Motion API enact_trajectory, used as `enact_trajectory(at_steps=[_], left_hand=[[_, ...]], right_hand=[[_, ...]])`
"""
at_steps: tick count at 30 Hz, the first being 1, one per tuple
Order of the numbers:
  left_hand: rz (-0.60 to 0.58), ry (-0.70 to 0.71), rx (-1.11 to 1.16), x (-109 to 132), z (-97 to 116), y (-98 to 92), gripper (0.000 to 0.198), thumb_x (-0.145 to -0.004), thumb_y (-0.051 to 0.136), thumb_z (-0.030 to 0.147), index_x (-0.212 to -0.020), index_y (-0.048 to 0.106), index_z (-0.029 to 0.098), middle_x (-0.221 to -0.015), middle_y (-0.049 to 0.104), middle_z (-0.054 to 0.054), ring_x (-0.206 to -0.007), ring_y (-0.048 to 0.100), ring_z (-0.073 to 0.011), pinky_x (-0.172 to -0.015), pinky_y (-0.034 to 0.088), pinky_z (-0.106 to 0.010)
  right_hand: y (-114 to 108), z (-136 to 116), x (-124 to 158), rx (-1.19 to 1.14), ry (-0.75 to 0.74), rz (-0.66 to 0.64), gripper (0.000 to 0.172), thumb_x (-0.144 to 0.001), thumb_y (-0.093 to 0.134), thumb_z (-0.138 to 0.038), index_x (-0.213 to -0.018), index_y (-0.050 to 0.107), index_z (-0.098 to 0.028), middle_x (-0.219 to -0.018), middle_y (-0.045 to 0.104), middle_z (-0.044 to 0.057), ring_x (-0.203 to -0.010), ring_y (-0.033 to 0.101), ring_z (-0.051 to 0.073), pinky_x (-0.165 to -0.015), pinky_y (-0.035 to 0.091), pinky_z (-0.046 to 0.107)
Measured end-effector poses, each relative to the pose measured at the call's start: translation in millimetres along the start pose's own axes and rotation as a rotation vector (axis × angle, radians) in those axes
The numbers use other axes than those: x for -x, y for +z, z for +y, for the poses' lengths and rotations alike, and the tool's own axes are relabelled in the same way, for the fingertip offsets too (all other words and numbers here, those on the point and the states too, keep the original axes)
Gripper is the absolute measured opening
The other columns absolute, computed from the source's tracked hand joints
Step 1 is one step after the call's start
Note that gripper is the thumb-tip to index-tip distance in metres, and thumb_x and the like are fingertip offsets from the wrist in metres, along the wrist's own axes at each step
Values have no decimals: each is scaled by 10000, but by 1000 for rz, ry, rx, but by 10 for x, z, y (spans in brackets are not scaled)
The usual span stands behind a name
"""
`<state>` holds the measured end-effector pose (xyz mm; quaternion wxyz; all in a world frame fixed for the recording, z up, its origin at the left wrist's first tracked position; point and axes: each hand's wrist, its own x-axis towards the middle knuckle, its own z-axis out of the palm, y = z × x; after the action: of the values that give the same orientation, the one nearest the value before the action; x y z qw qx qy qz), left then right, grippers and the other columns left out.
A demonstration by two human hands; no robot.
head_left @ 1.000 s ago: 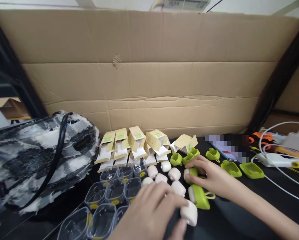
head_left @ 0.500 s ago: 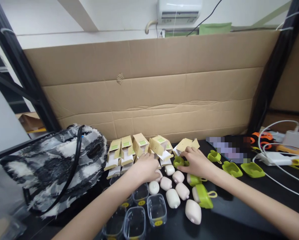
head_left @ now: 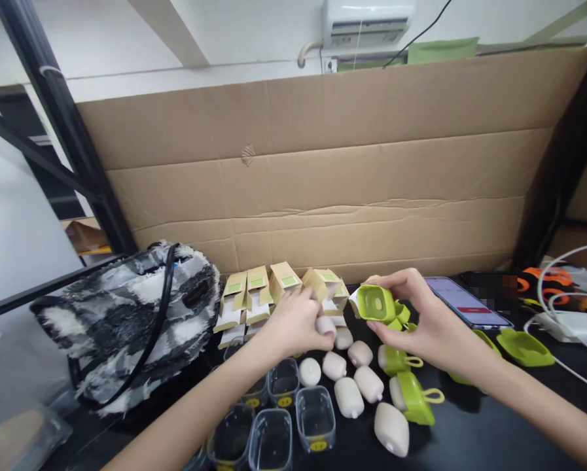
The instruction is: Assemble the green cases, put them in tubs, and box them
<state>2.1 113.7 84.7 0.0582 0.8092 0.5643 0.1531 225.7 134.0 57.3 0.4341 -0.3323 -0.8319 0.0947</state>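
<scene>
My left hand [head_left: 293, 322] pinches a small pale pink barrel-shaped piece [head_left: 326, 326] between thumb and fingers, above the table. To its right, my right hand [head_left: 423, 314] grips a green cup-shaped cap [head_left: 375, 303] by its edge, its hollow side turned towards me. Below the hands lie several cream and pinkish barrel-shaped pieces, such as a cream one [head_left: 349, 397] and a larger one [head_left: 392, 428] at the front. Two more pieces sit in green caps with loops, the nearer cap [head_left: 415, 398] lying on its side.
Several clear plastic cups [head_left: 315, 418] with yellow stickers stand at front left. Opened small cardboard boxes [head_left: 284, 280] line the back. A shaggy grey-and-black bag [head_left: 126, 327] is at left; a phone [head_left: 467, 302], another green cap [head_left: 525, 347] and white cables [head_left: 563, 325] are at right.
My right hand has lifted a green cap from the table and turned its hollow side towards me. My left hand has raised a pale pink piece. The view has shifted slightly.
</scene>
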Motion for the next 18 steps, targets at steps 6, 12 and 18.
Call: enact_trajectory(at_steps=[6,12,18], left_hand=[[256,-26,621,284,119,20,216,-845,568,337,-996,517,192,-1044,742,-93,-926,728,-219,-816,584,-342],[311,-115,1179,561,249,295,284,-790,733,277,-996,559,187,-1019,772,-66,-977,727,-187,-856,573,-272],[290,-116,1397,729,340,429,265,-746,813,161,-959,663,210,-1059,776,-12,-954,722,-154,-869,559,-231]], right_hand=[[25,-218,148,-43,-45,-49,439,-870,623,-274,-1244,412,-364,-1177,598,15,-1109,620,216,-880,542,360],[170,-298,280,-93,-103,-96,456,-856,649,-211,-1208,391,-345,-1146,545,31,-1098,608,212,-797,556,297],[247,-374,452,-174,-37,-115,498,-746,729,-166,-1089,396,-308,-1017,547,8,-911,643,177,-718,555,262]])
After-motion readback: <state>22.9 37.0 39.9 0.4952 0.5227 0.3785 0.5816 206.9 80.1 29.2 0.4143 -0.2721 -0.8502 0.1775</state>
